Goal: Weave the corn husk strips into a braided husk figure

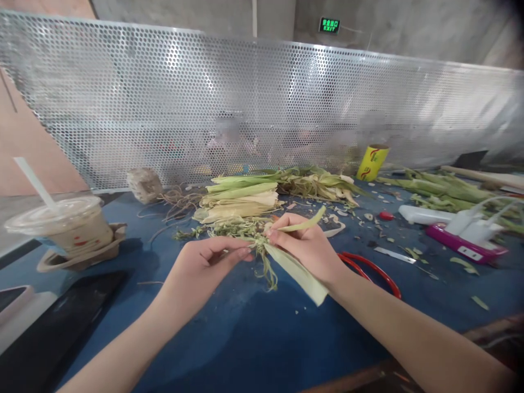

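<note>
One perforated metal screen (254, 93): stands behind the far edge of the worktop; widest item.
Blue worktop (192, 349): plant trimmings scattered over its right half.
Stacked corn husks (241, 191): laid crosswise just beyond the hands; drier loose husks adjoin at right.
Right hand (309, 245): grasping the husk strip, thumb against forefinger, close beside the knot.
Left hand (208, 259): thumb and forefinger pinched, apparently on the left edge of the knotted bundle; exact hold partly hidden.
Husk strip (297, 270): broad tail slants down toward the near edge; a narrower end, probably the same piece, projects above the right fingers.
Knotted bundle (260, 244): between both sets of fingertips, above mid-worktop; threads dangle below.
Knot, handling: judged best steadied by the left pinch, with the right drawing the strip snug, evenly, along its grain; a sharp tug could split it. Dangling threads best kept clear of the wrap.
</note>
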`<action>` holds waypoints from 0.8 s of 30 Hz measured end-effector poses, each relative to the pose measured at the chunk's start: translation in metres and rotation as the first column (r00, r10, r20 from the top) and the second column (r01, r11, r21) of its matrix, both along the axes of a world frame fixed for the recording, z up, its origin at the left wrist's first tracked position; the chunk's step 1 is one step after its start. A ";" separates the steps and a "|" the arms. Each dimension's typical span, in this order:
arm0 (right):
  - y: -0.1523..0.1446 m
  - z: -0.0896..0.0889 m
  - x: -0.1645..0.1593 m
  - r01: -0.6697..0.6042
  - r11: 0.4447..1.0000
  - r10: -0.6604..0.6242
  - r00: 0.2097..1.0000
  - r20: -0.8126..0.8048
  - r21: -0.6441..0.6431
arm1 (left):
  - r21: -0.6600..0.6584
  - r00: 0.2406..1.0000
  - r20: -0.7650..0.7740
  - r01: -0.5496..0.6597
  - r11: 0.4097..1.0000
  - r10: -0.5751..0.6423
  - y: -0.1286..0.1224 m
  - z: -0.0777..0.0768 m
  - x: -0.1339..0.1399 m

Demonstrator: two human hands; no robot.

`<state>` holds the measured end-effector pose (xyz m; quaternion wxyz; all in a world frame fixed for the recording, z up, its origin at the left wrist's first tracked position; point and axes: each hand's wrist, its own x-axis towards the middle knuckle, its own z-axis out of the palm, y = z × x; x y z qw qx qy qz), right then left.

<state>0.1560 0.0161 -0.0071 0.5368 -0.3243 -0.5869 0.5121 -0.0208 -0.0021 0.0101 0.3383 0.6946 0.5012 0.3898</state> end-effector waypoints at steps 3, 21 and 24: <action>0.001 0.003 0.003 0.087 0.996 -0.089 0.992 0.089 0.028 | 0.014 0.998 -0.058 -0.001 1.000 0.002 -0.001 0.001 -0.001; 0.017 -0.004 0.008 -0.481 0.875 0.478 0.876 -0.060 -0.058 | 0.258 0.940 -0.253 0.294 0.920 -0.229 0.000 0.004 -0.005; 0.011 -0.004 0.005 -0.415 0.910 0.414 0.905 -0.095 0.011 | 0.392 0.945 -0.325 0.158 0.906 -0.024 0.000 -0.003 -0.002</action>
